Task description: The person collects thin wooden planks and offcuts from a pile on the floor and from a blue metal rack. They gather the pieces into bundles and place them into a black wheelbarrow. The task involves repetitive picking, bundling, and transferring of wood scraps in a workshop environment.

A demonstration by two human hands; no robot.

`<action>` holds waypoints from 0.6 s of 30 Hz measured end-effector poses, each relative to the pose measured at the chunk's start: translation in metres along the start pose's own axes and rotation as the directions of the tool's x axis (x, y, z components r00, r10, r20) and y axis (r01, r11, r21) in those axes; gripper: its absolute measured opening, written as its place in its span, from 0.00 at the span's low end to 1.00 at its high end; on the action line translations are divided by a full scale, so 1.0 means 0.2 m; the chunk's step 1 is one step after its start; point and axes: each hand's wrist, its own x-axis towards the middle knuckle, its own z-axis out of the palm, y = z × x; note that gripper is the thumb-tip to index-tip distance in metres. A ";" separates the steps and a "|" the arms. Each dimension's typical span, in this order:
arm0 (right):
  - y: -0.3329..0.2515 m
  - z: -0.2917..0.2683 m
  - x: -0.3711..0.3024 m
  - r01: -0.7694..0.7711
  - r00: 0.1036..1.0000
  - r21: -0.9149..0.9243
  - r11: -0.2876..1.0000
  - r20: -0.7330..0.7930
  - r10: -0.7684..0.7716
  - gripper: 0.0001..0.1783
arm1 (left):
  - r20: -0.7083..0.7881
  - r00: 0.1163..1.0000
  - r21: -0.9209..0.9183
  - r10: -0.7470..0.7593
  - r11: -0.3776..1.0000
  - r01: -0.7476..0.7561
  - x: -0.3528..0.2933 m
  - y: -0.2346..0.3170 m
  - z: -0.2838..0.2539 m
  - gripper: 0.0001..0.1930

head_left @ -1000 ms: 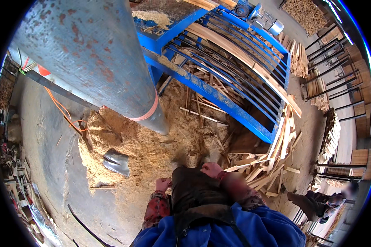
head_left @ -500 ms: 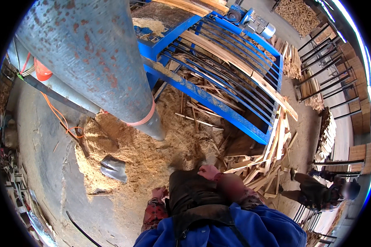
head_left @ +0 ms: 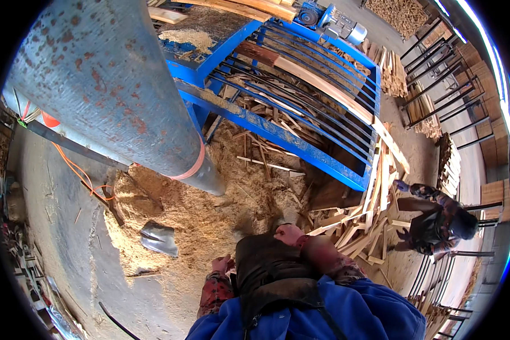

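My left hand point(head_left: 223, 264) is beside the left edge of the dark apron point(head_left: 266, 258) on my front, its fingers curled; anything in them is hidden. At the apron's far right corner my right hand point(head_left: 289, 233) is closed, and I cannot make out what it holds, if anything. Both forearms wear red patterned sleeves below blue clothing. Ahead and to the left, a grey metal shovel blade point(head_left: 158, 238) lies on the sawdust pile point(head_left: 198, 226). No handle can be made out on it.
A thick grey metal pipe point(head_left: 107, 85) slants down into the sawdust. Right of it stands a blue metal frame with bars point(head_left: 294, 141), bearing a long board point(head_left: 323, 88). Loose wood strips point(head_left: 362, 232) heap below its right end. A co-worker point(head_left: 436, 221) is at the right.
The view has shifted slightly. The co-worker at the right has moved closer to the frame and stretches an arm toward the board ends. The board on the bars has shifted. My hands stay much the same.
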 end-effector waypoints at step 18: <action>0.27 -0.17 0.20 0.153 0.972 0.034 0.988 0.178 -0.157 0.17 | -0.215 0.975 -0.121 0.051 0.989 -0.079 -0.08 -0.22 0.28 0.15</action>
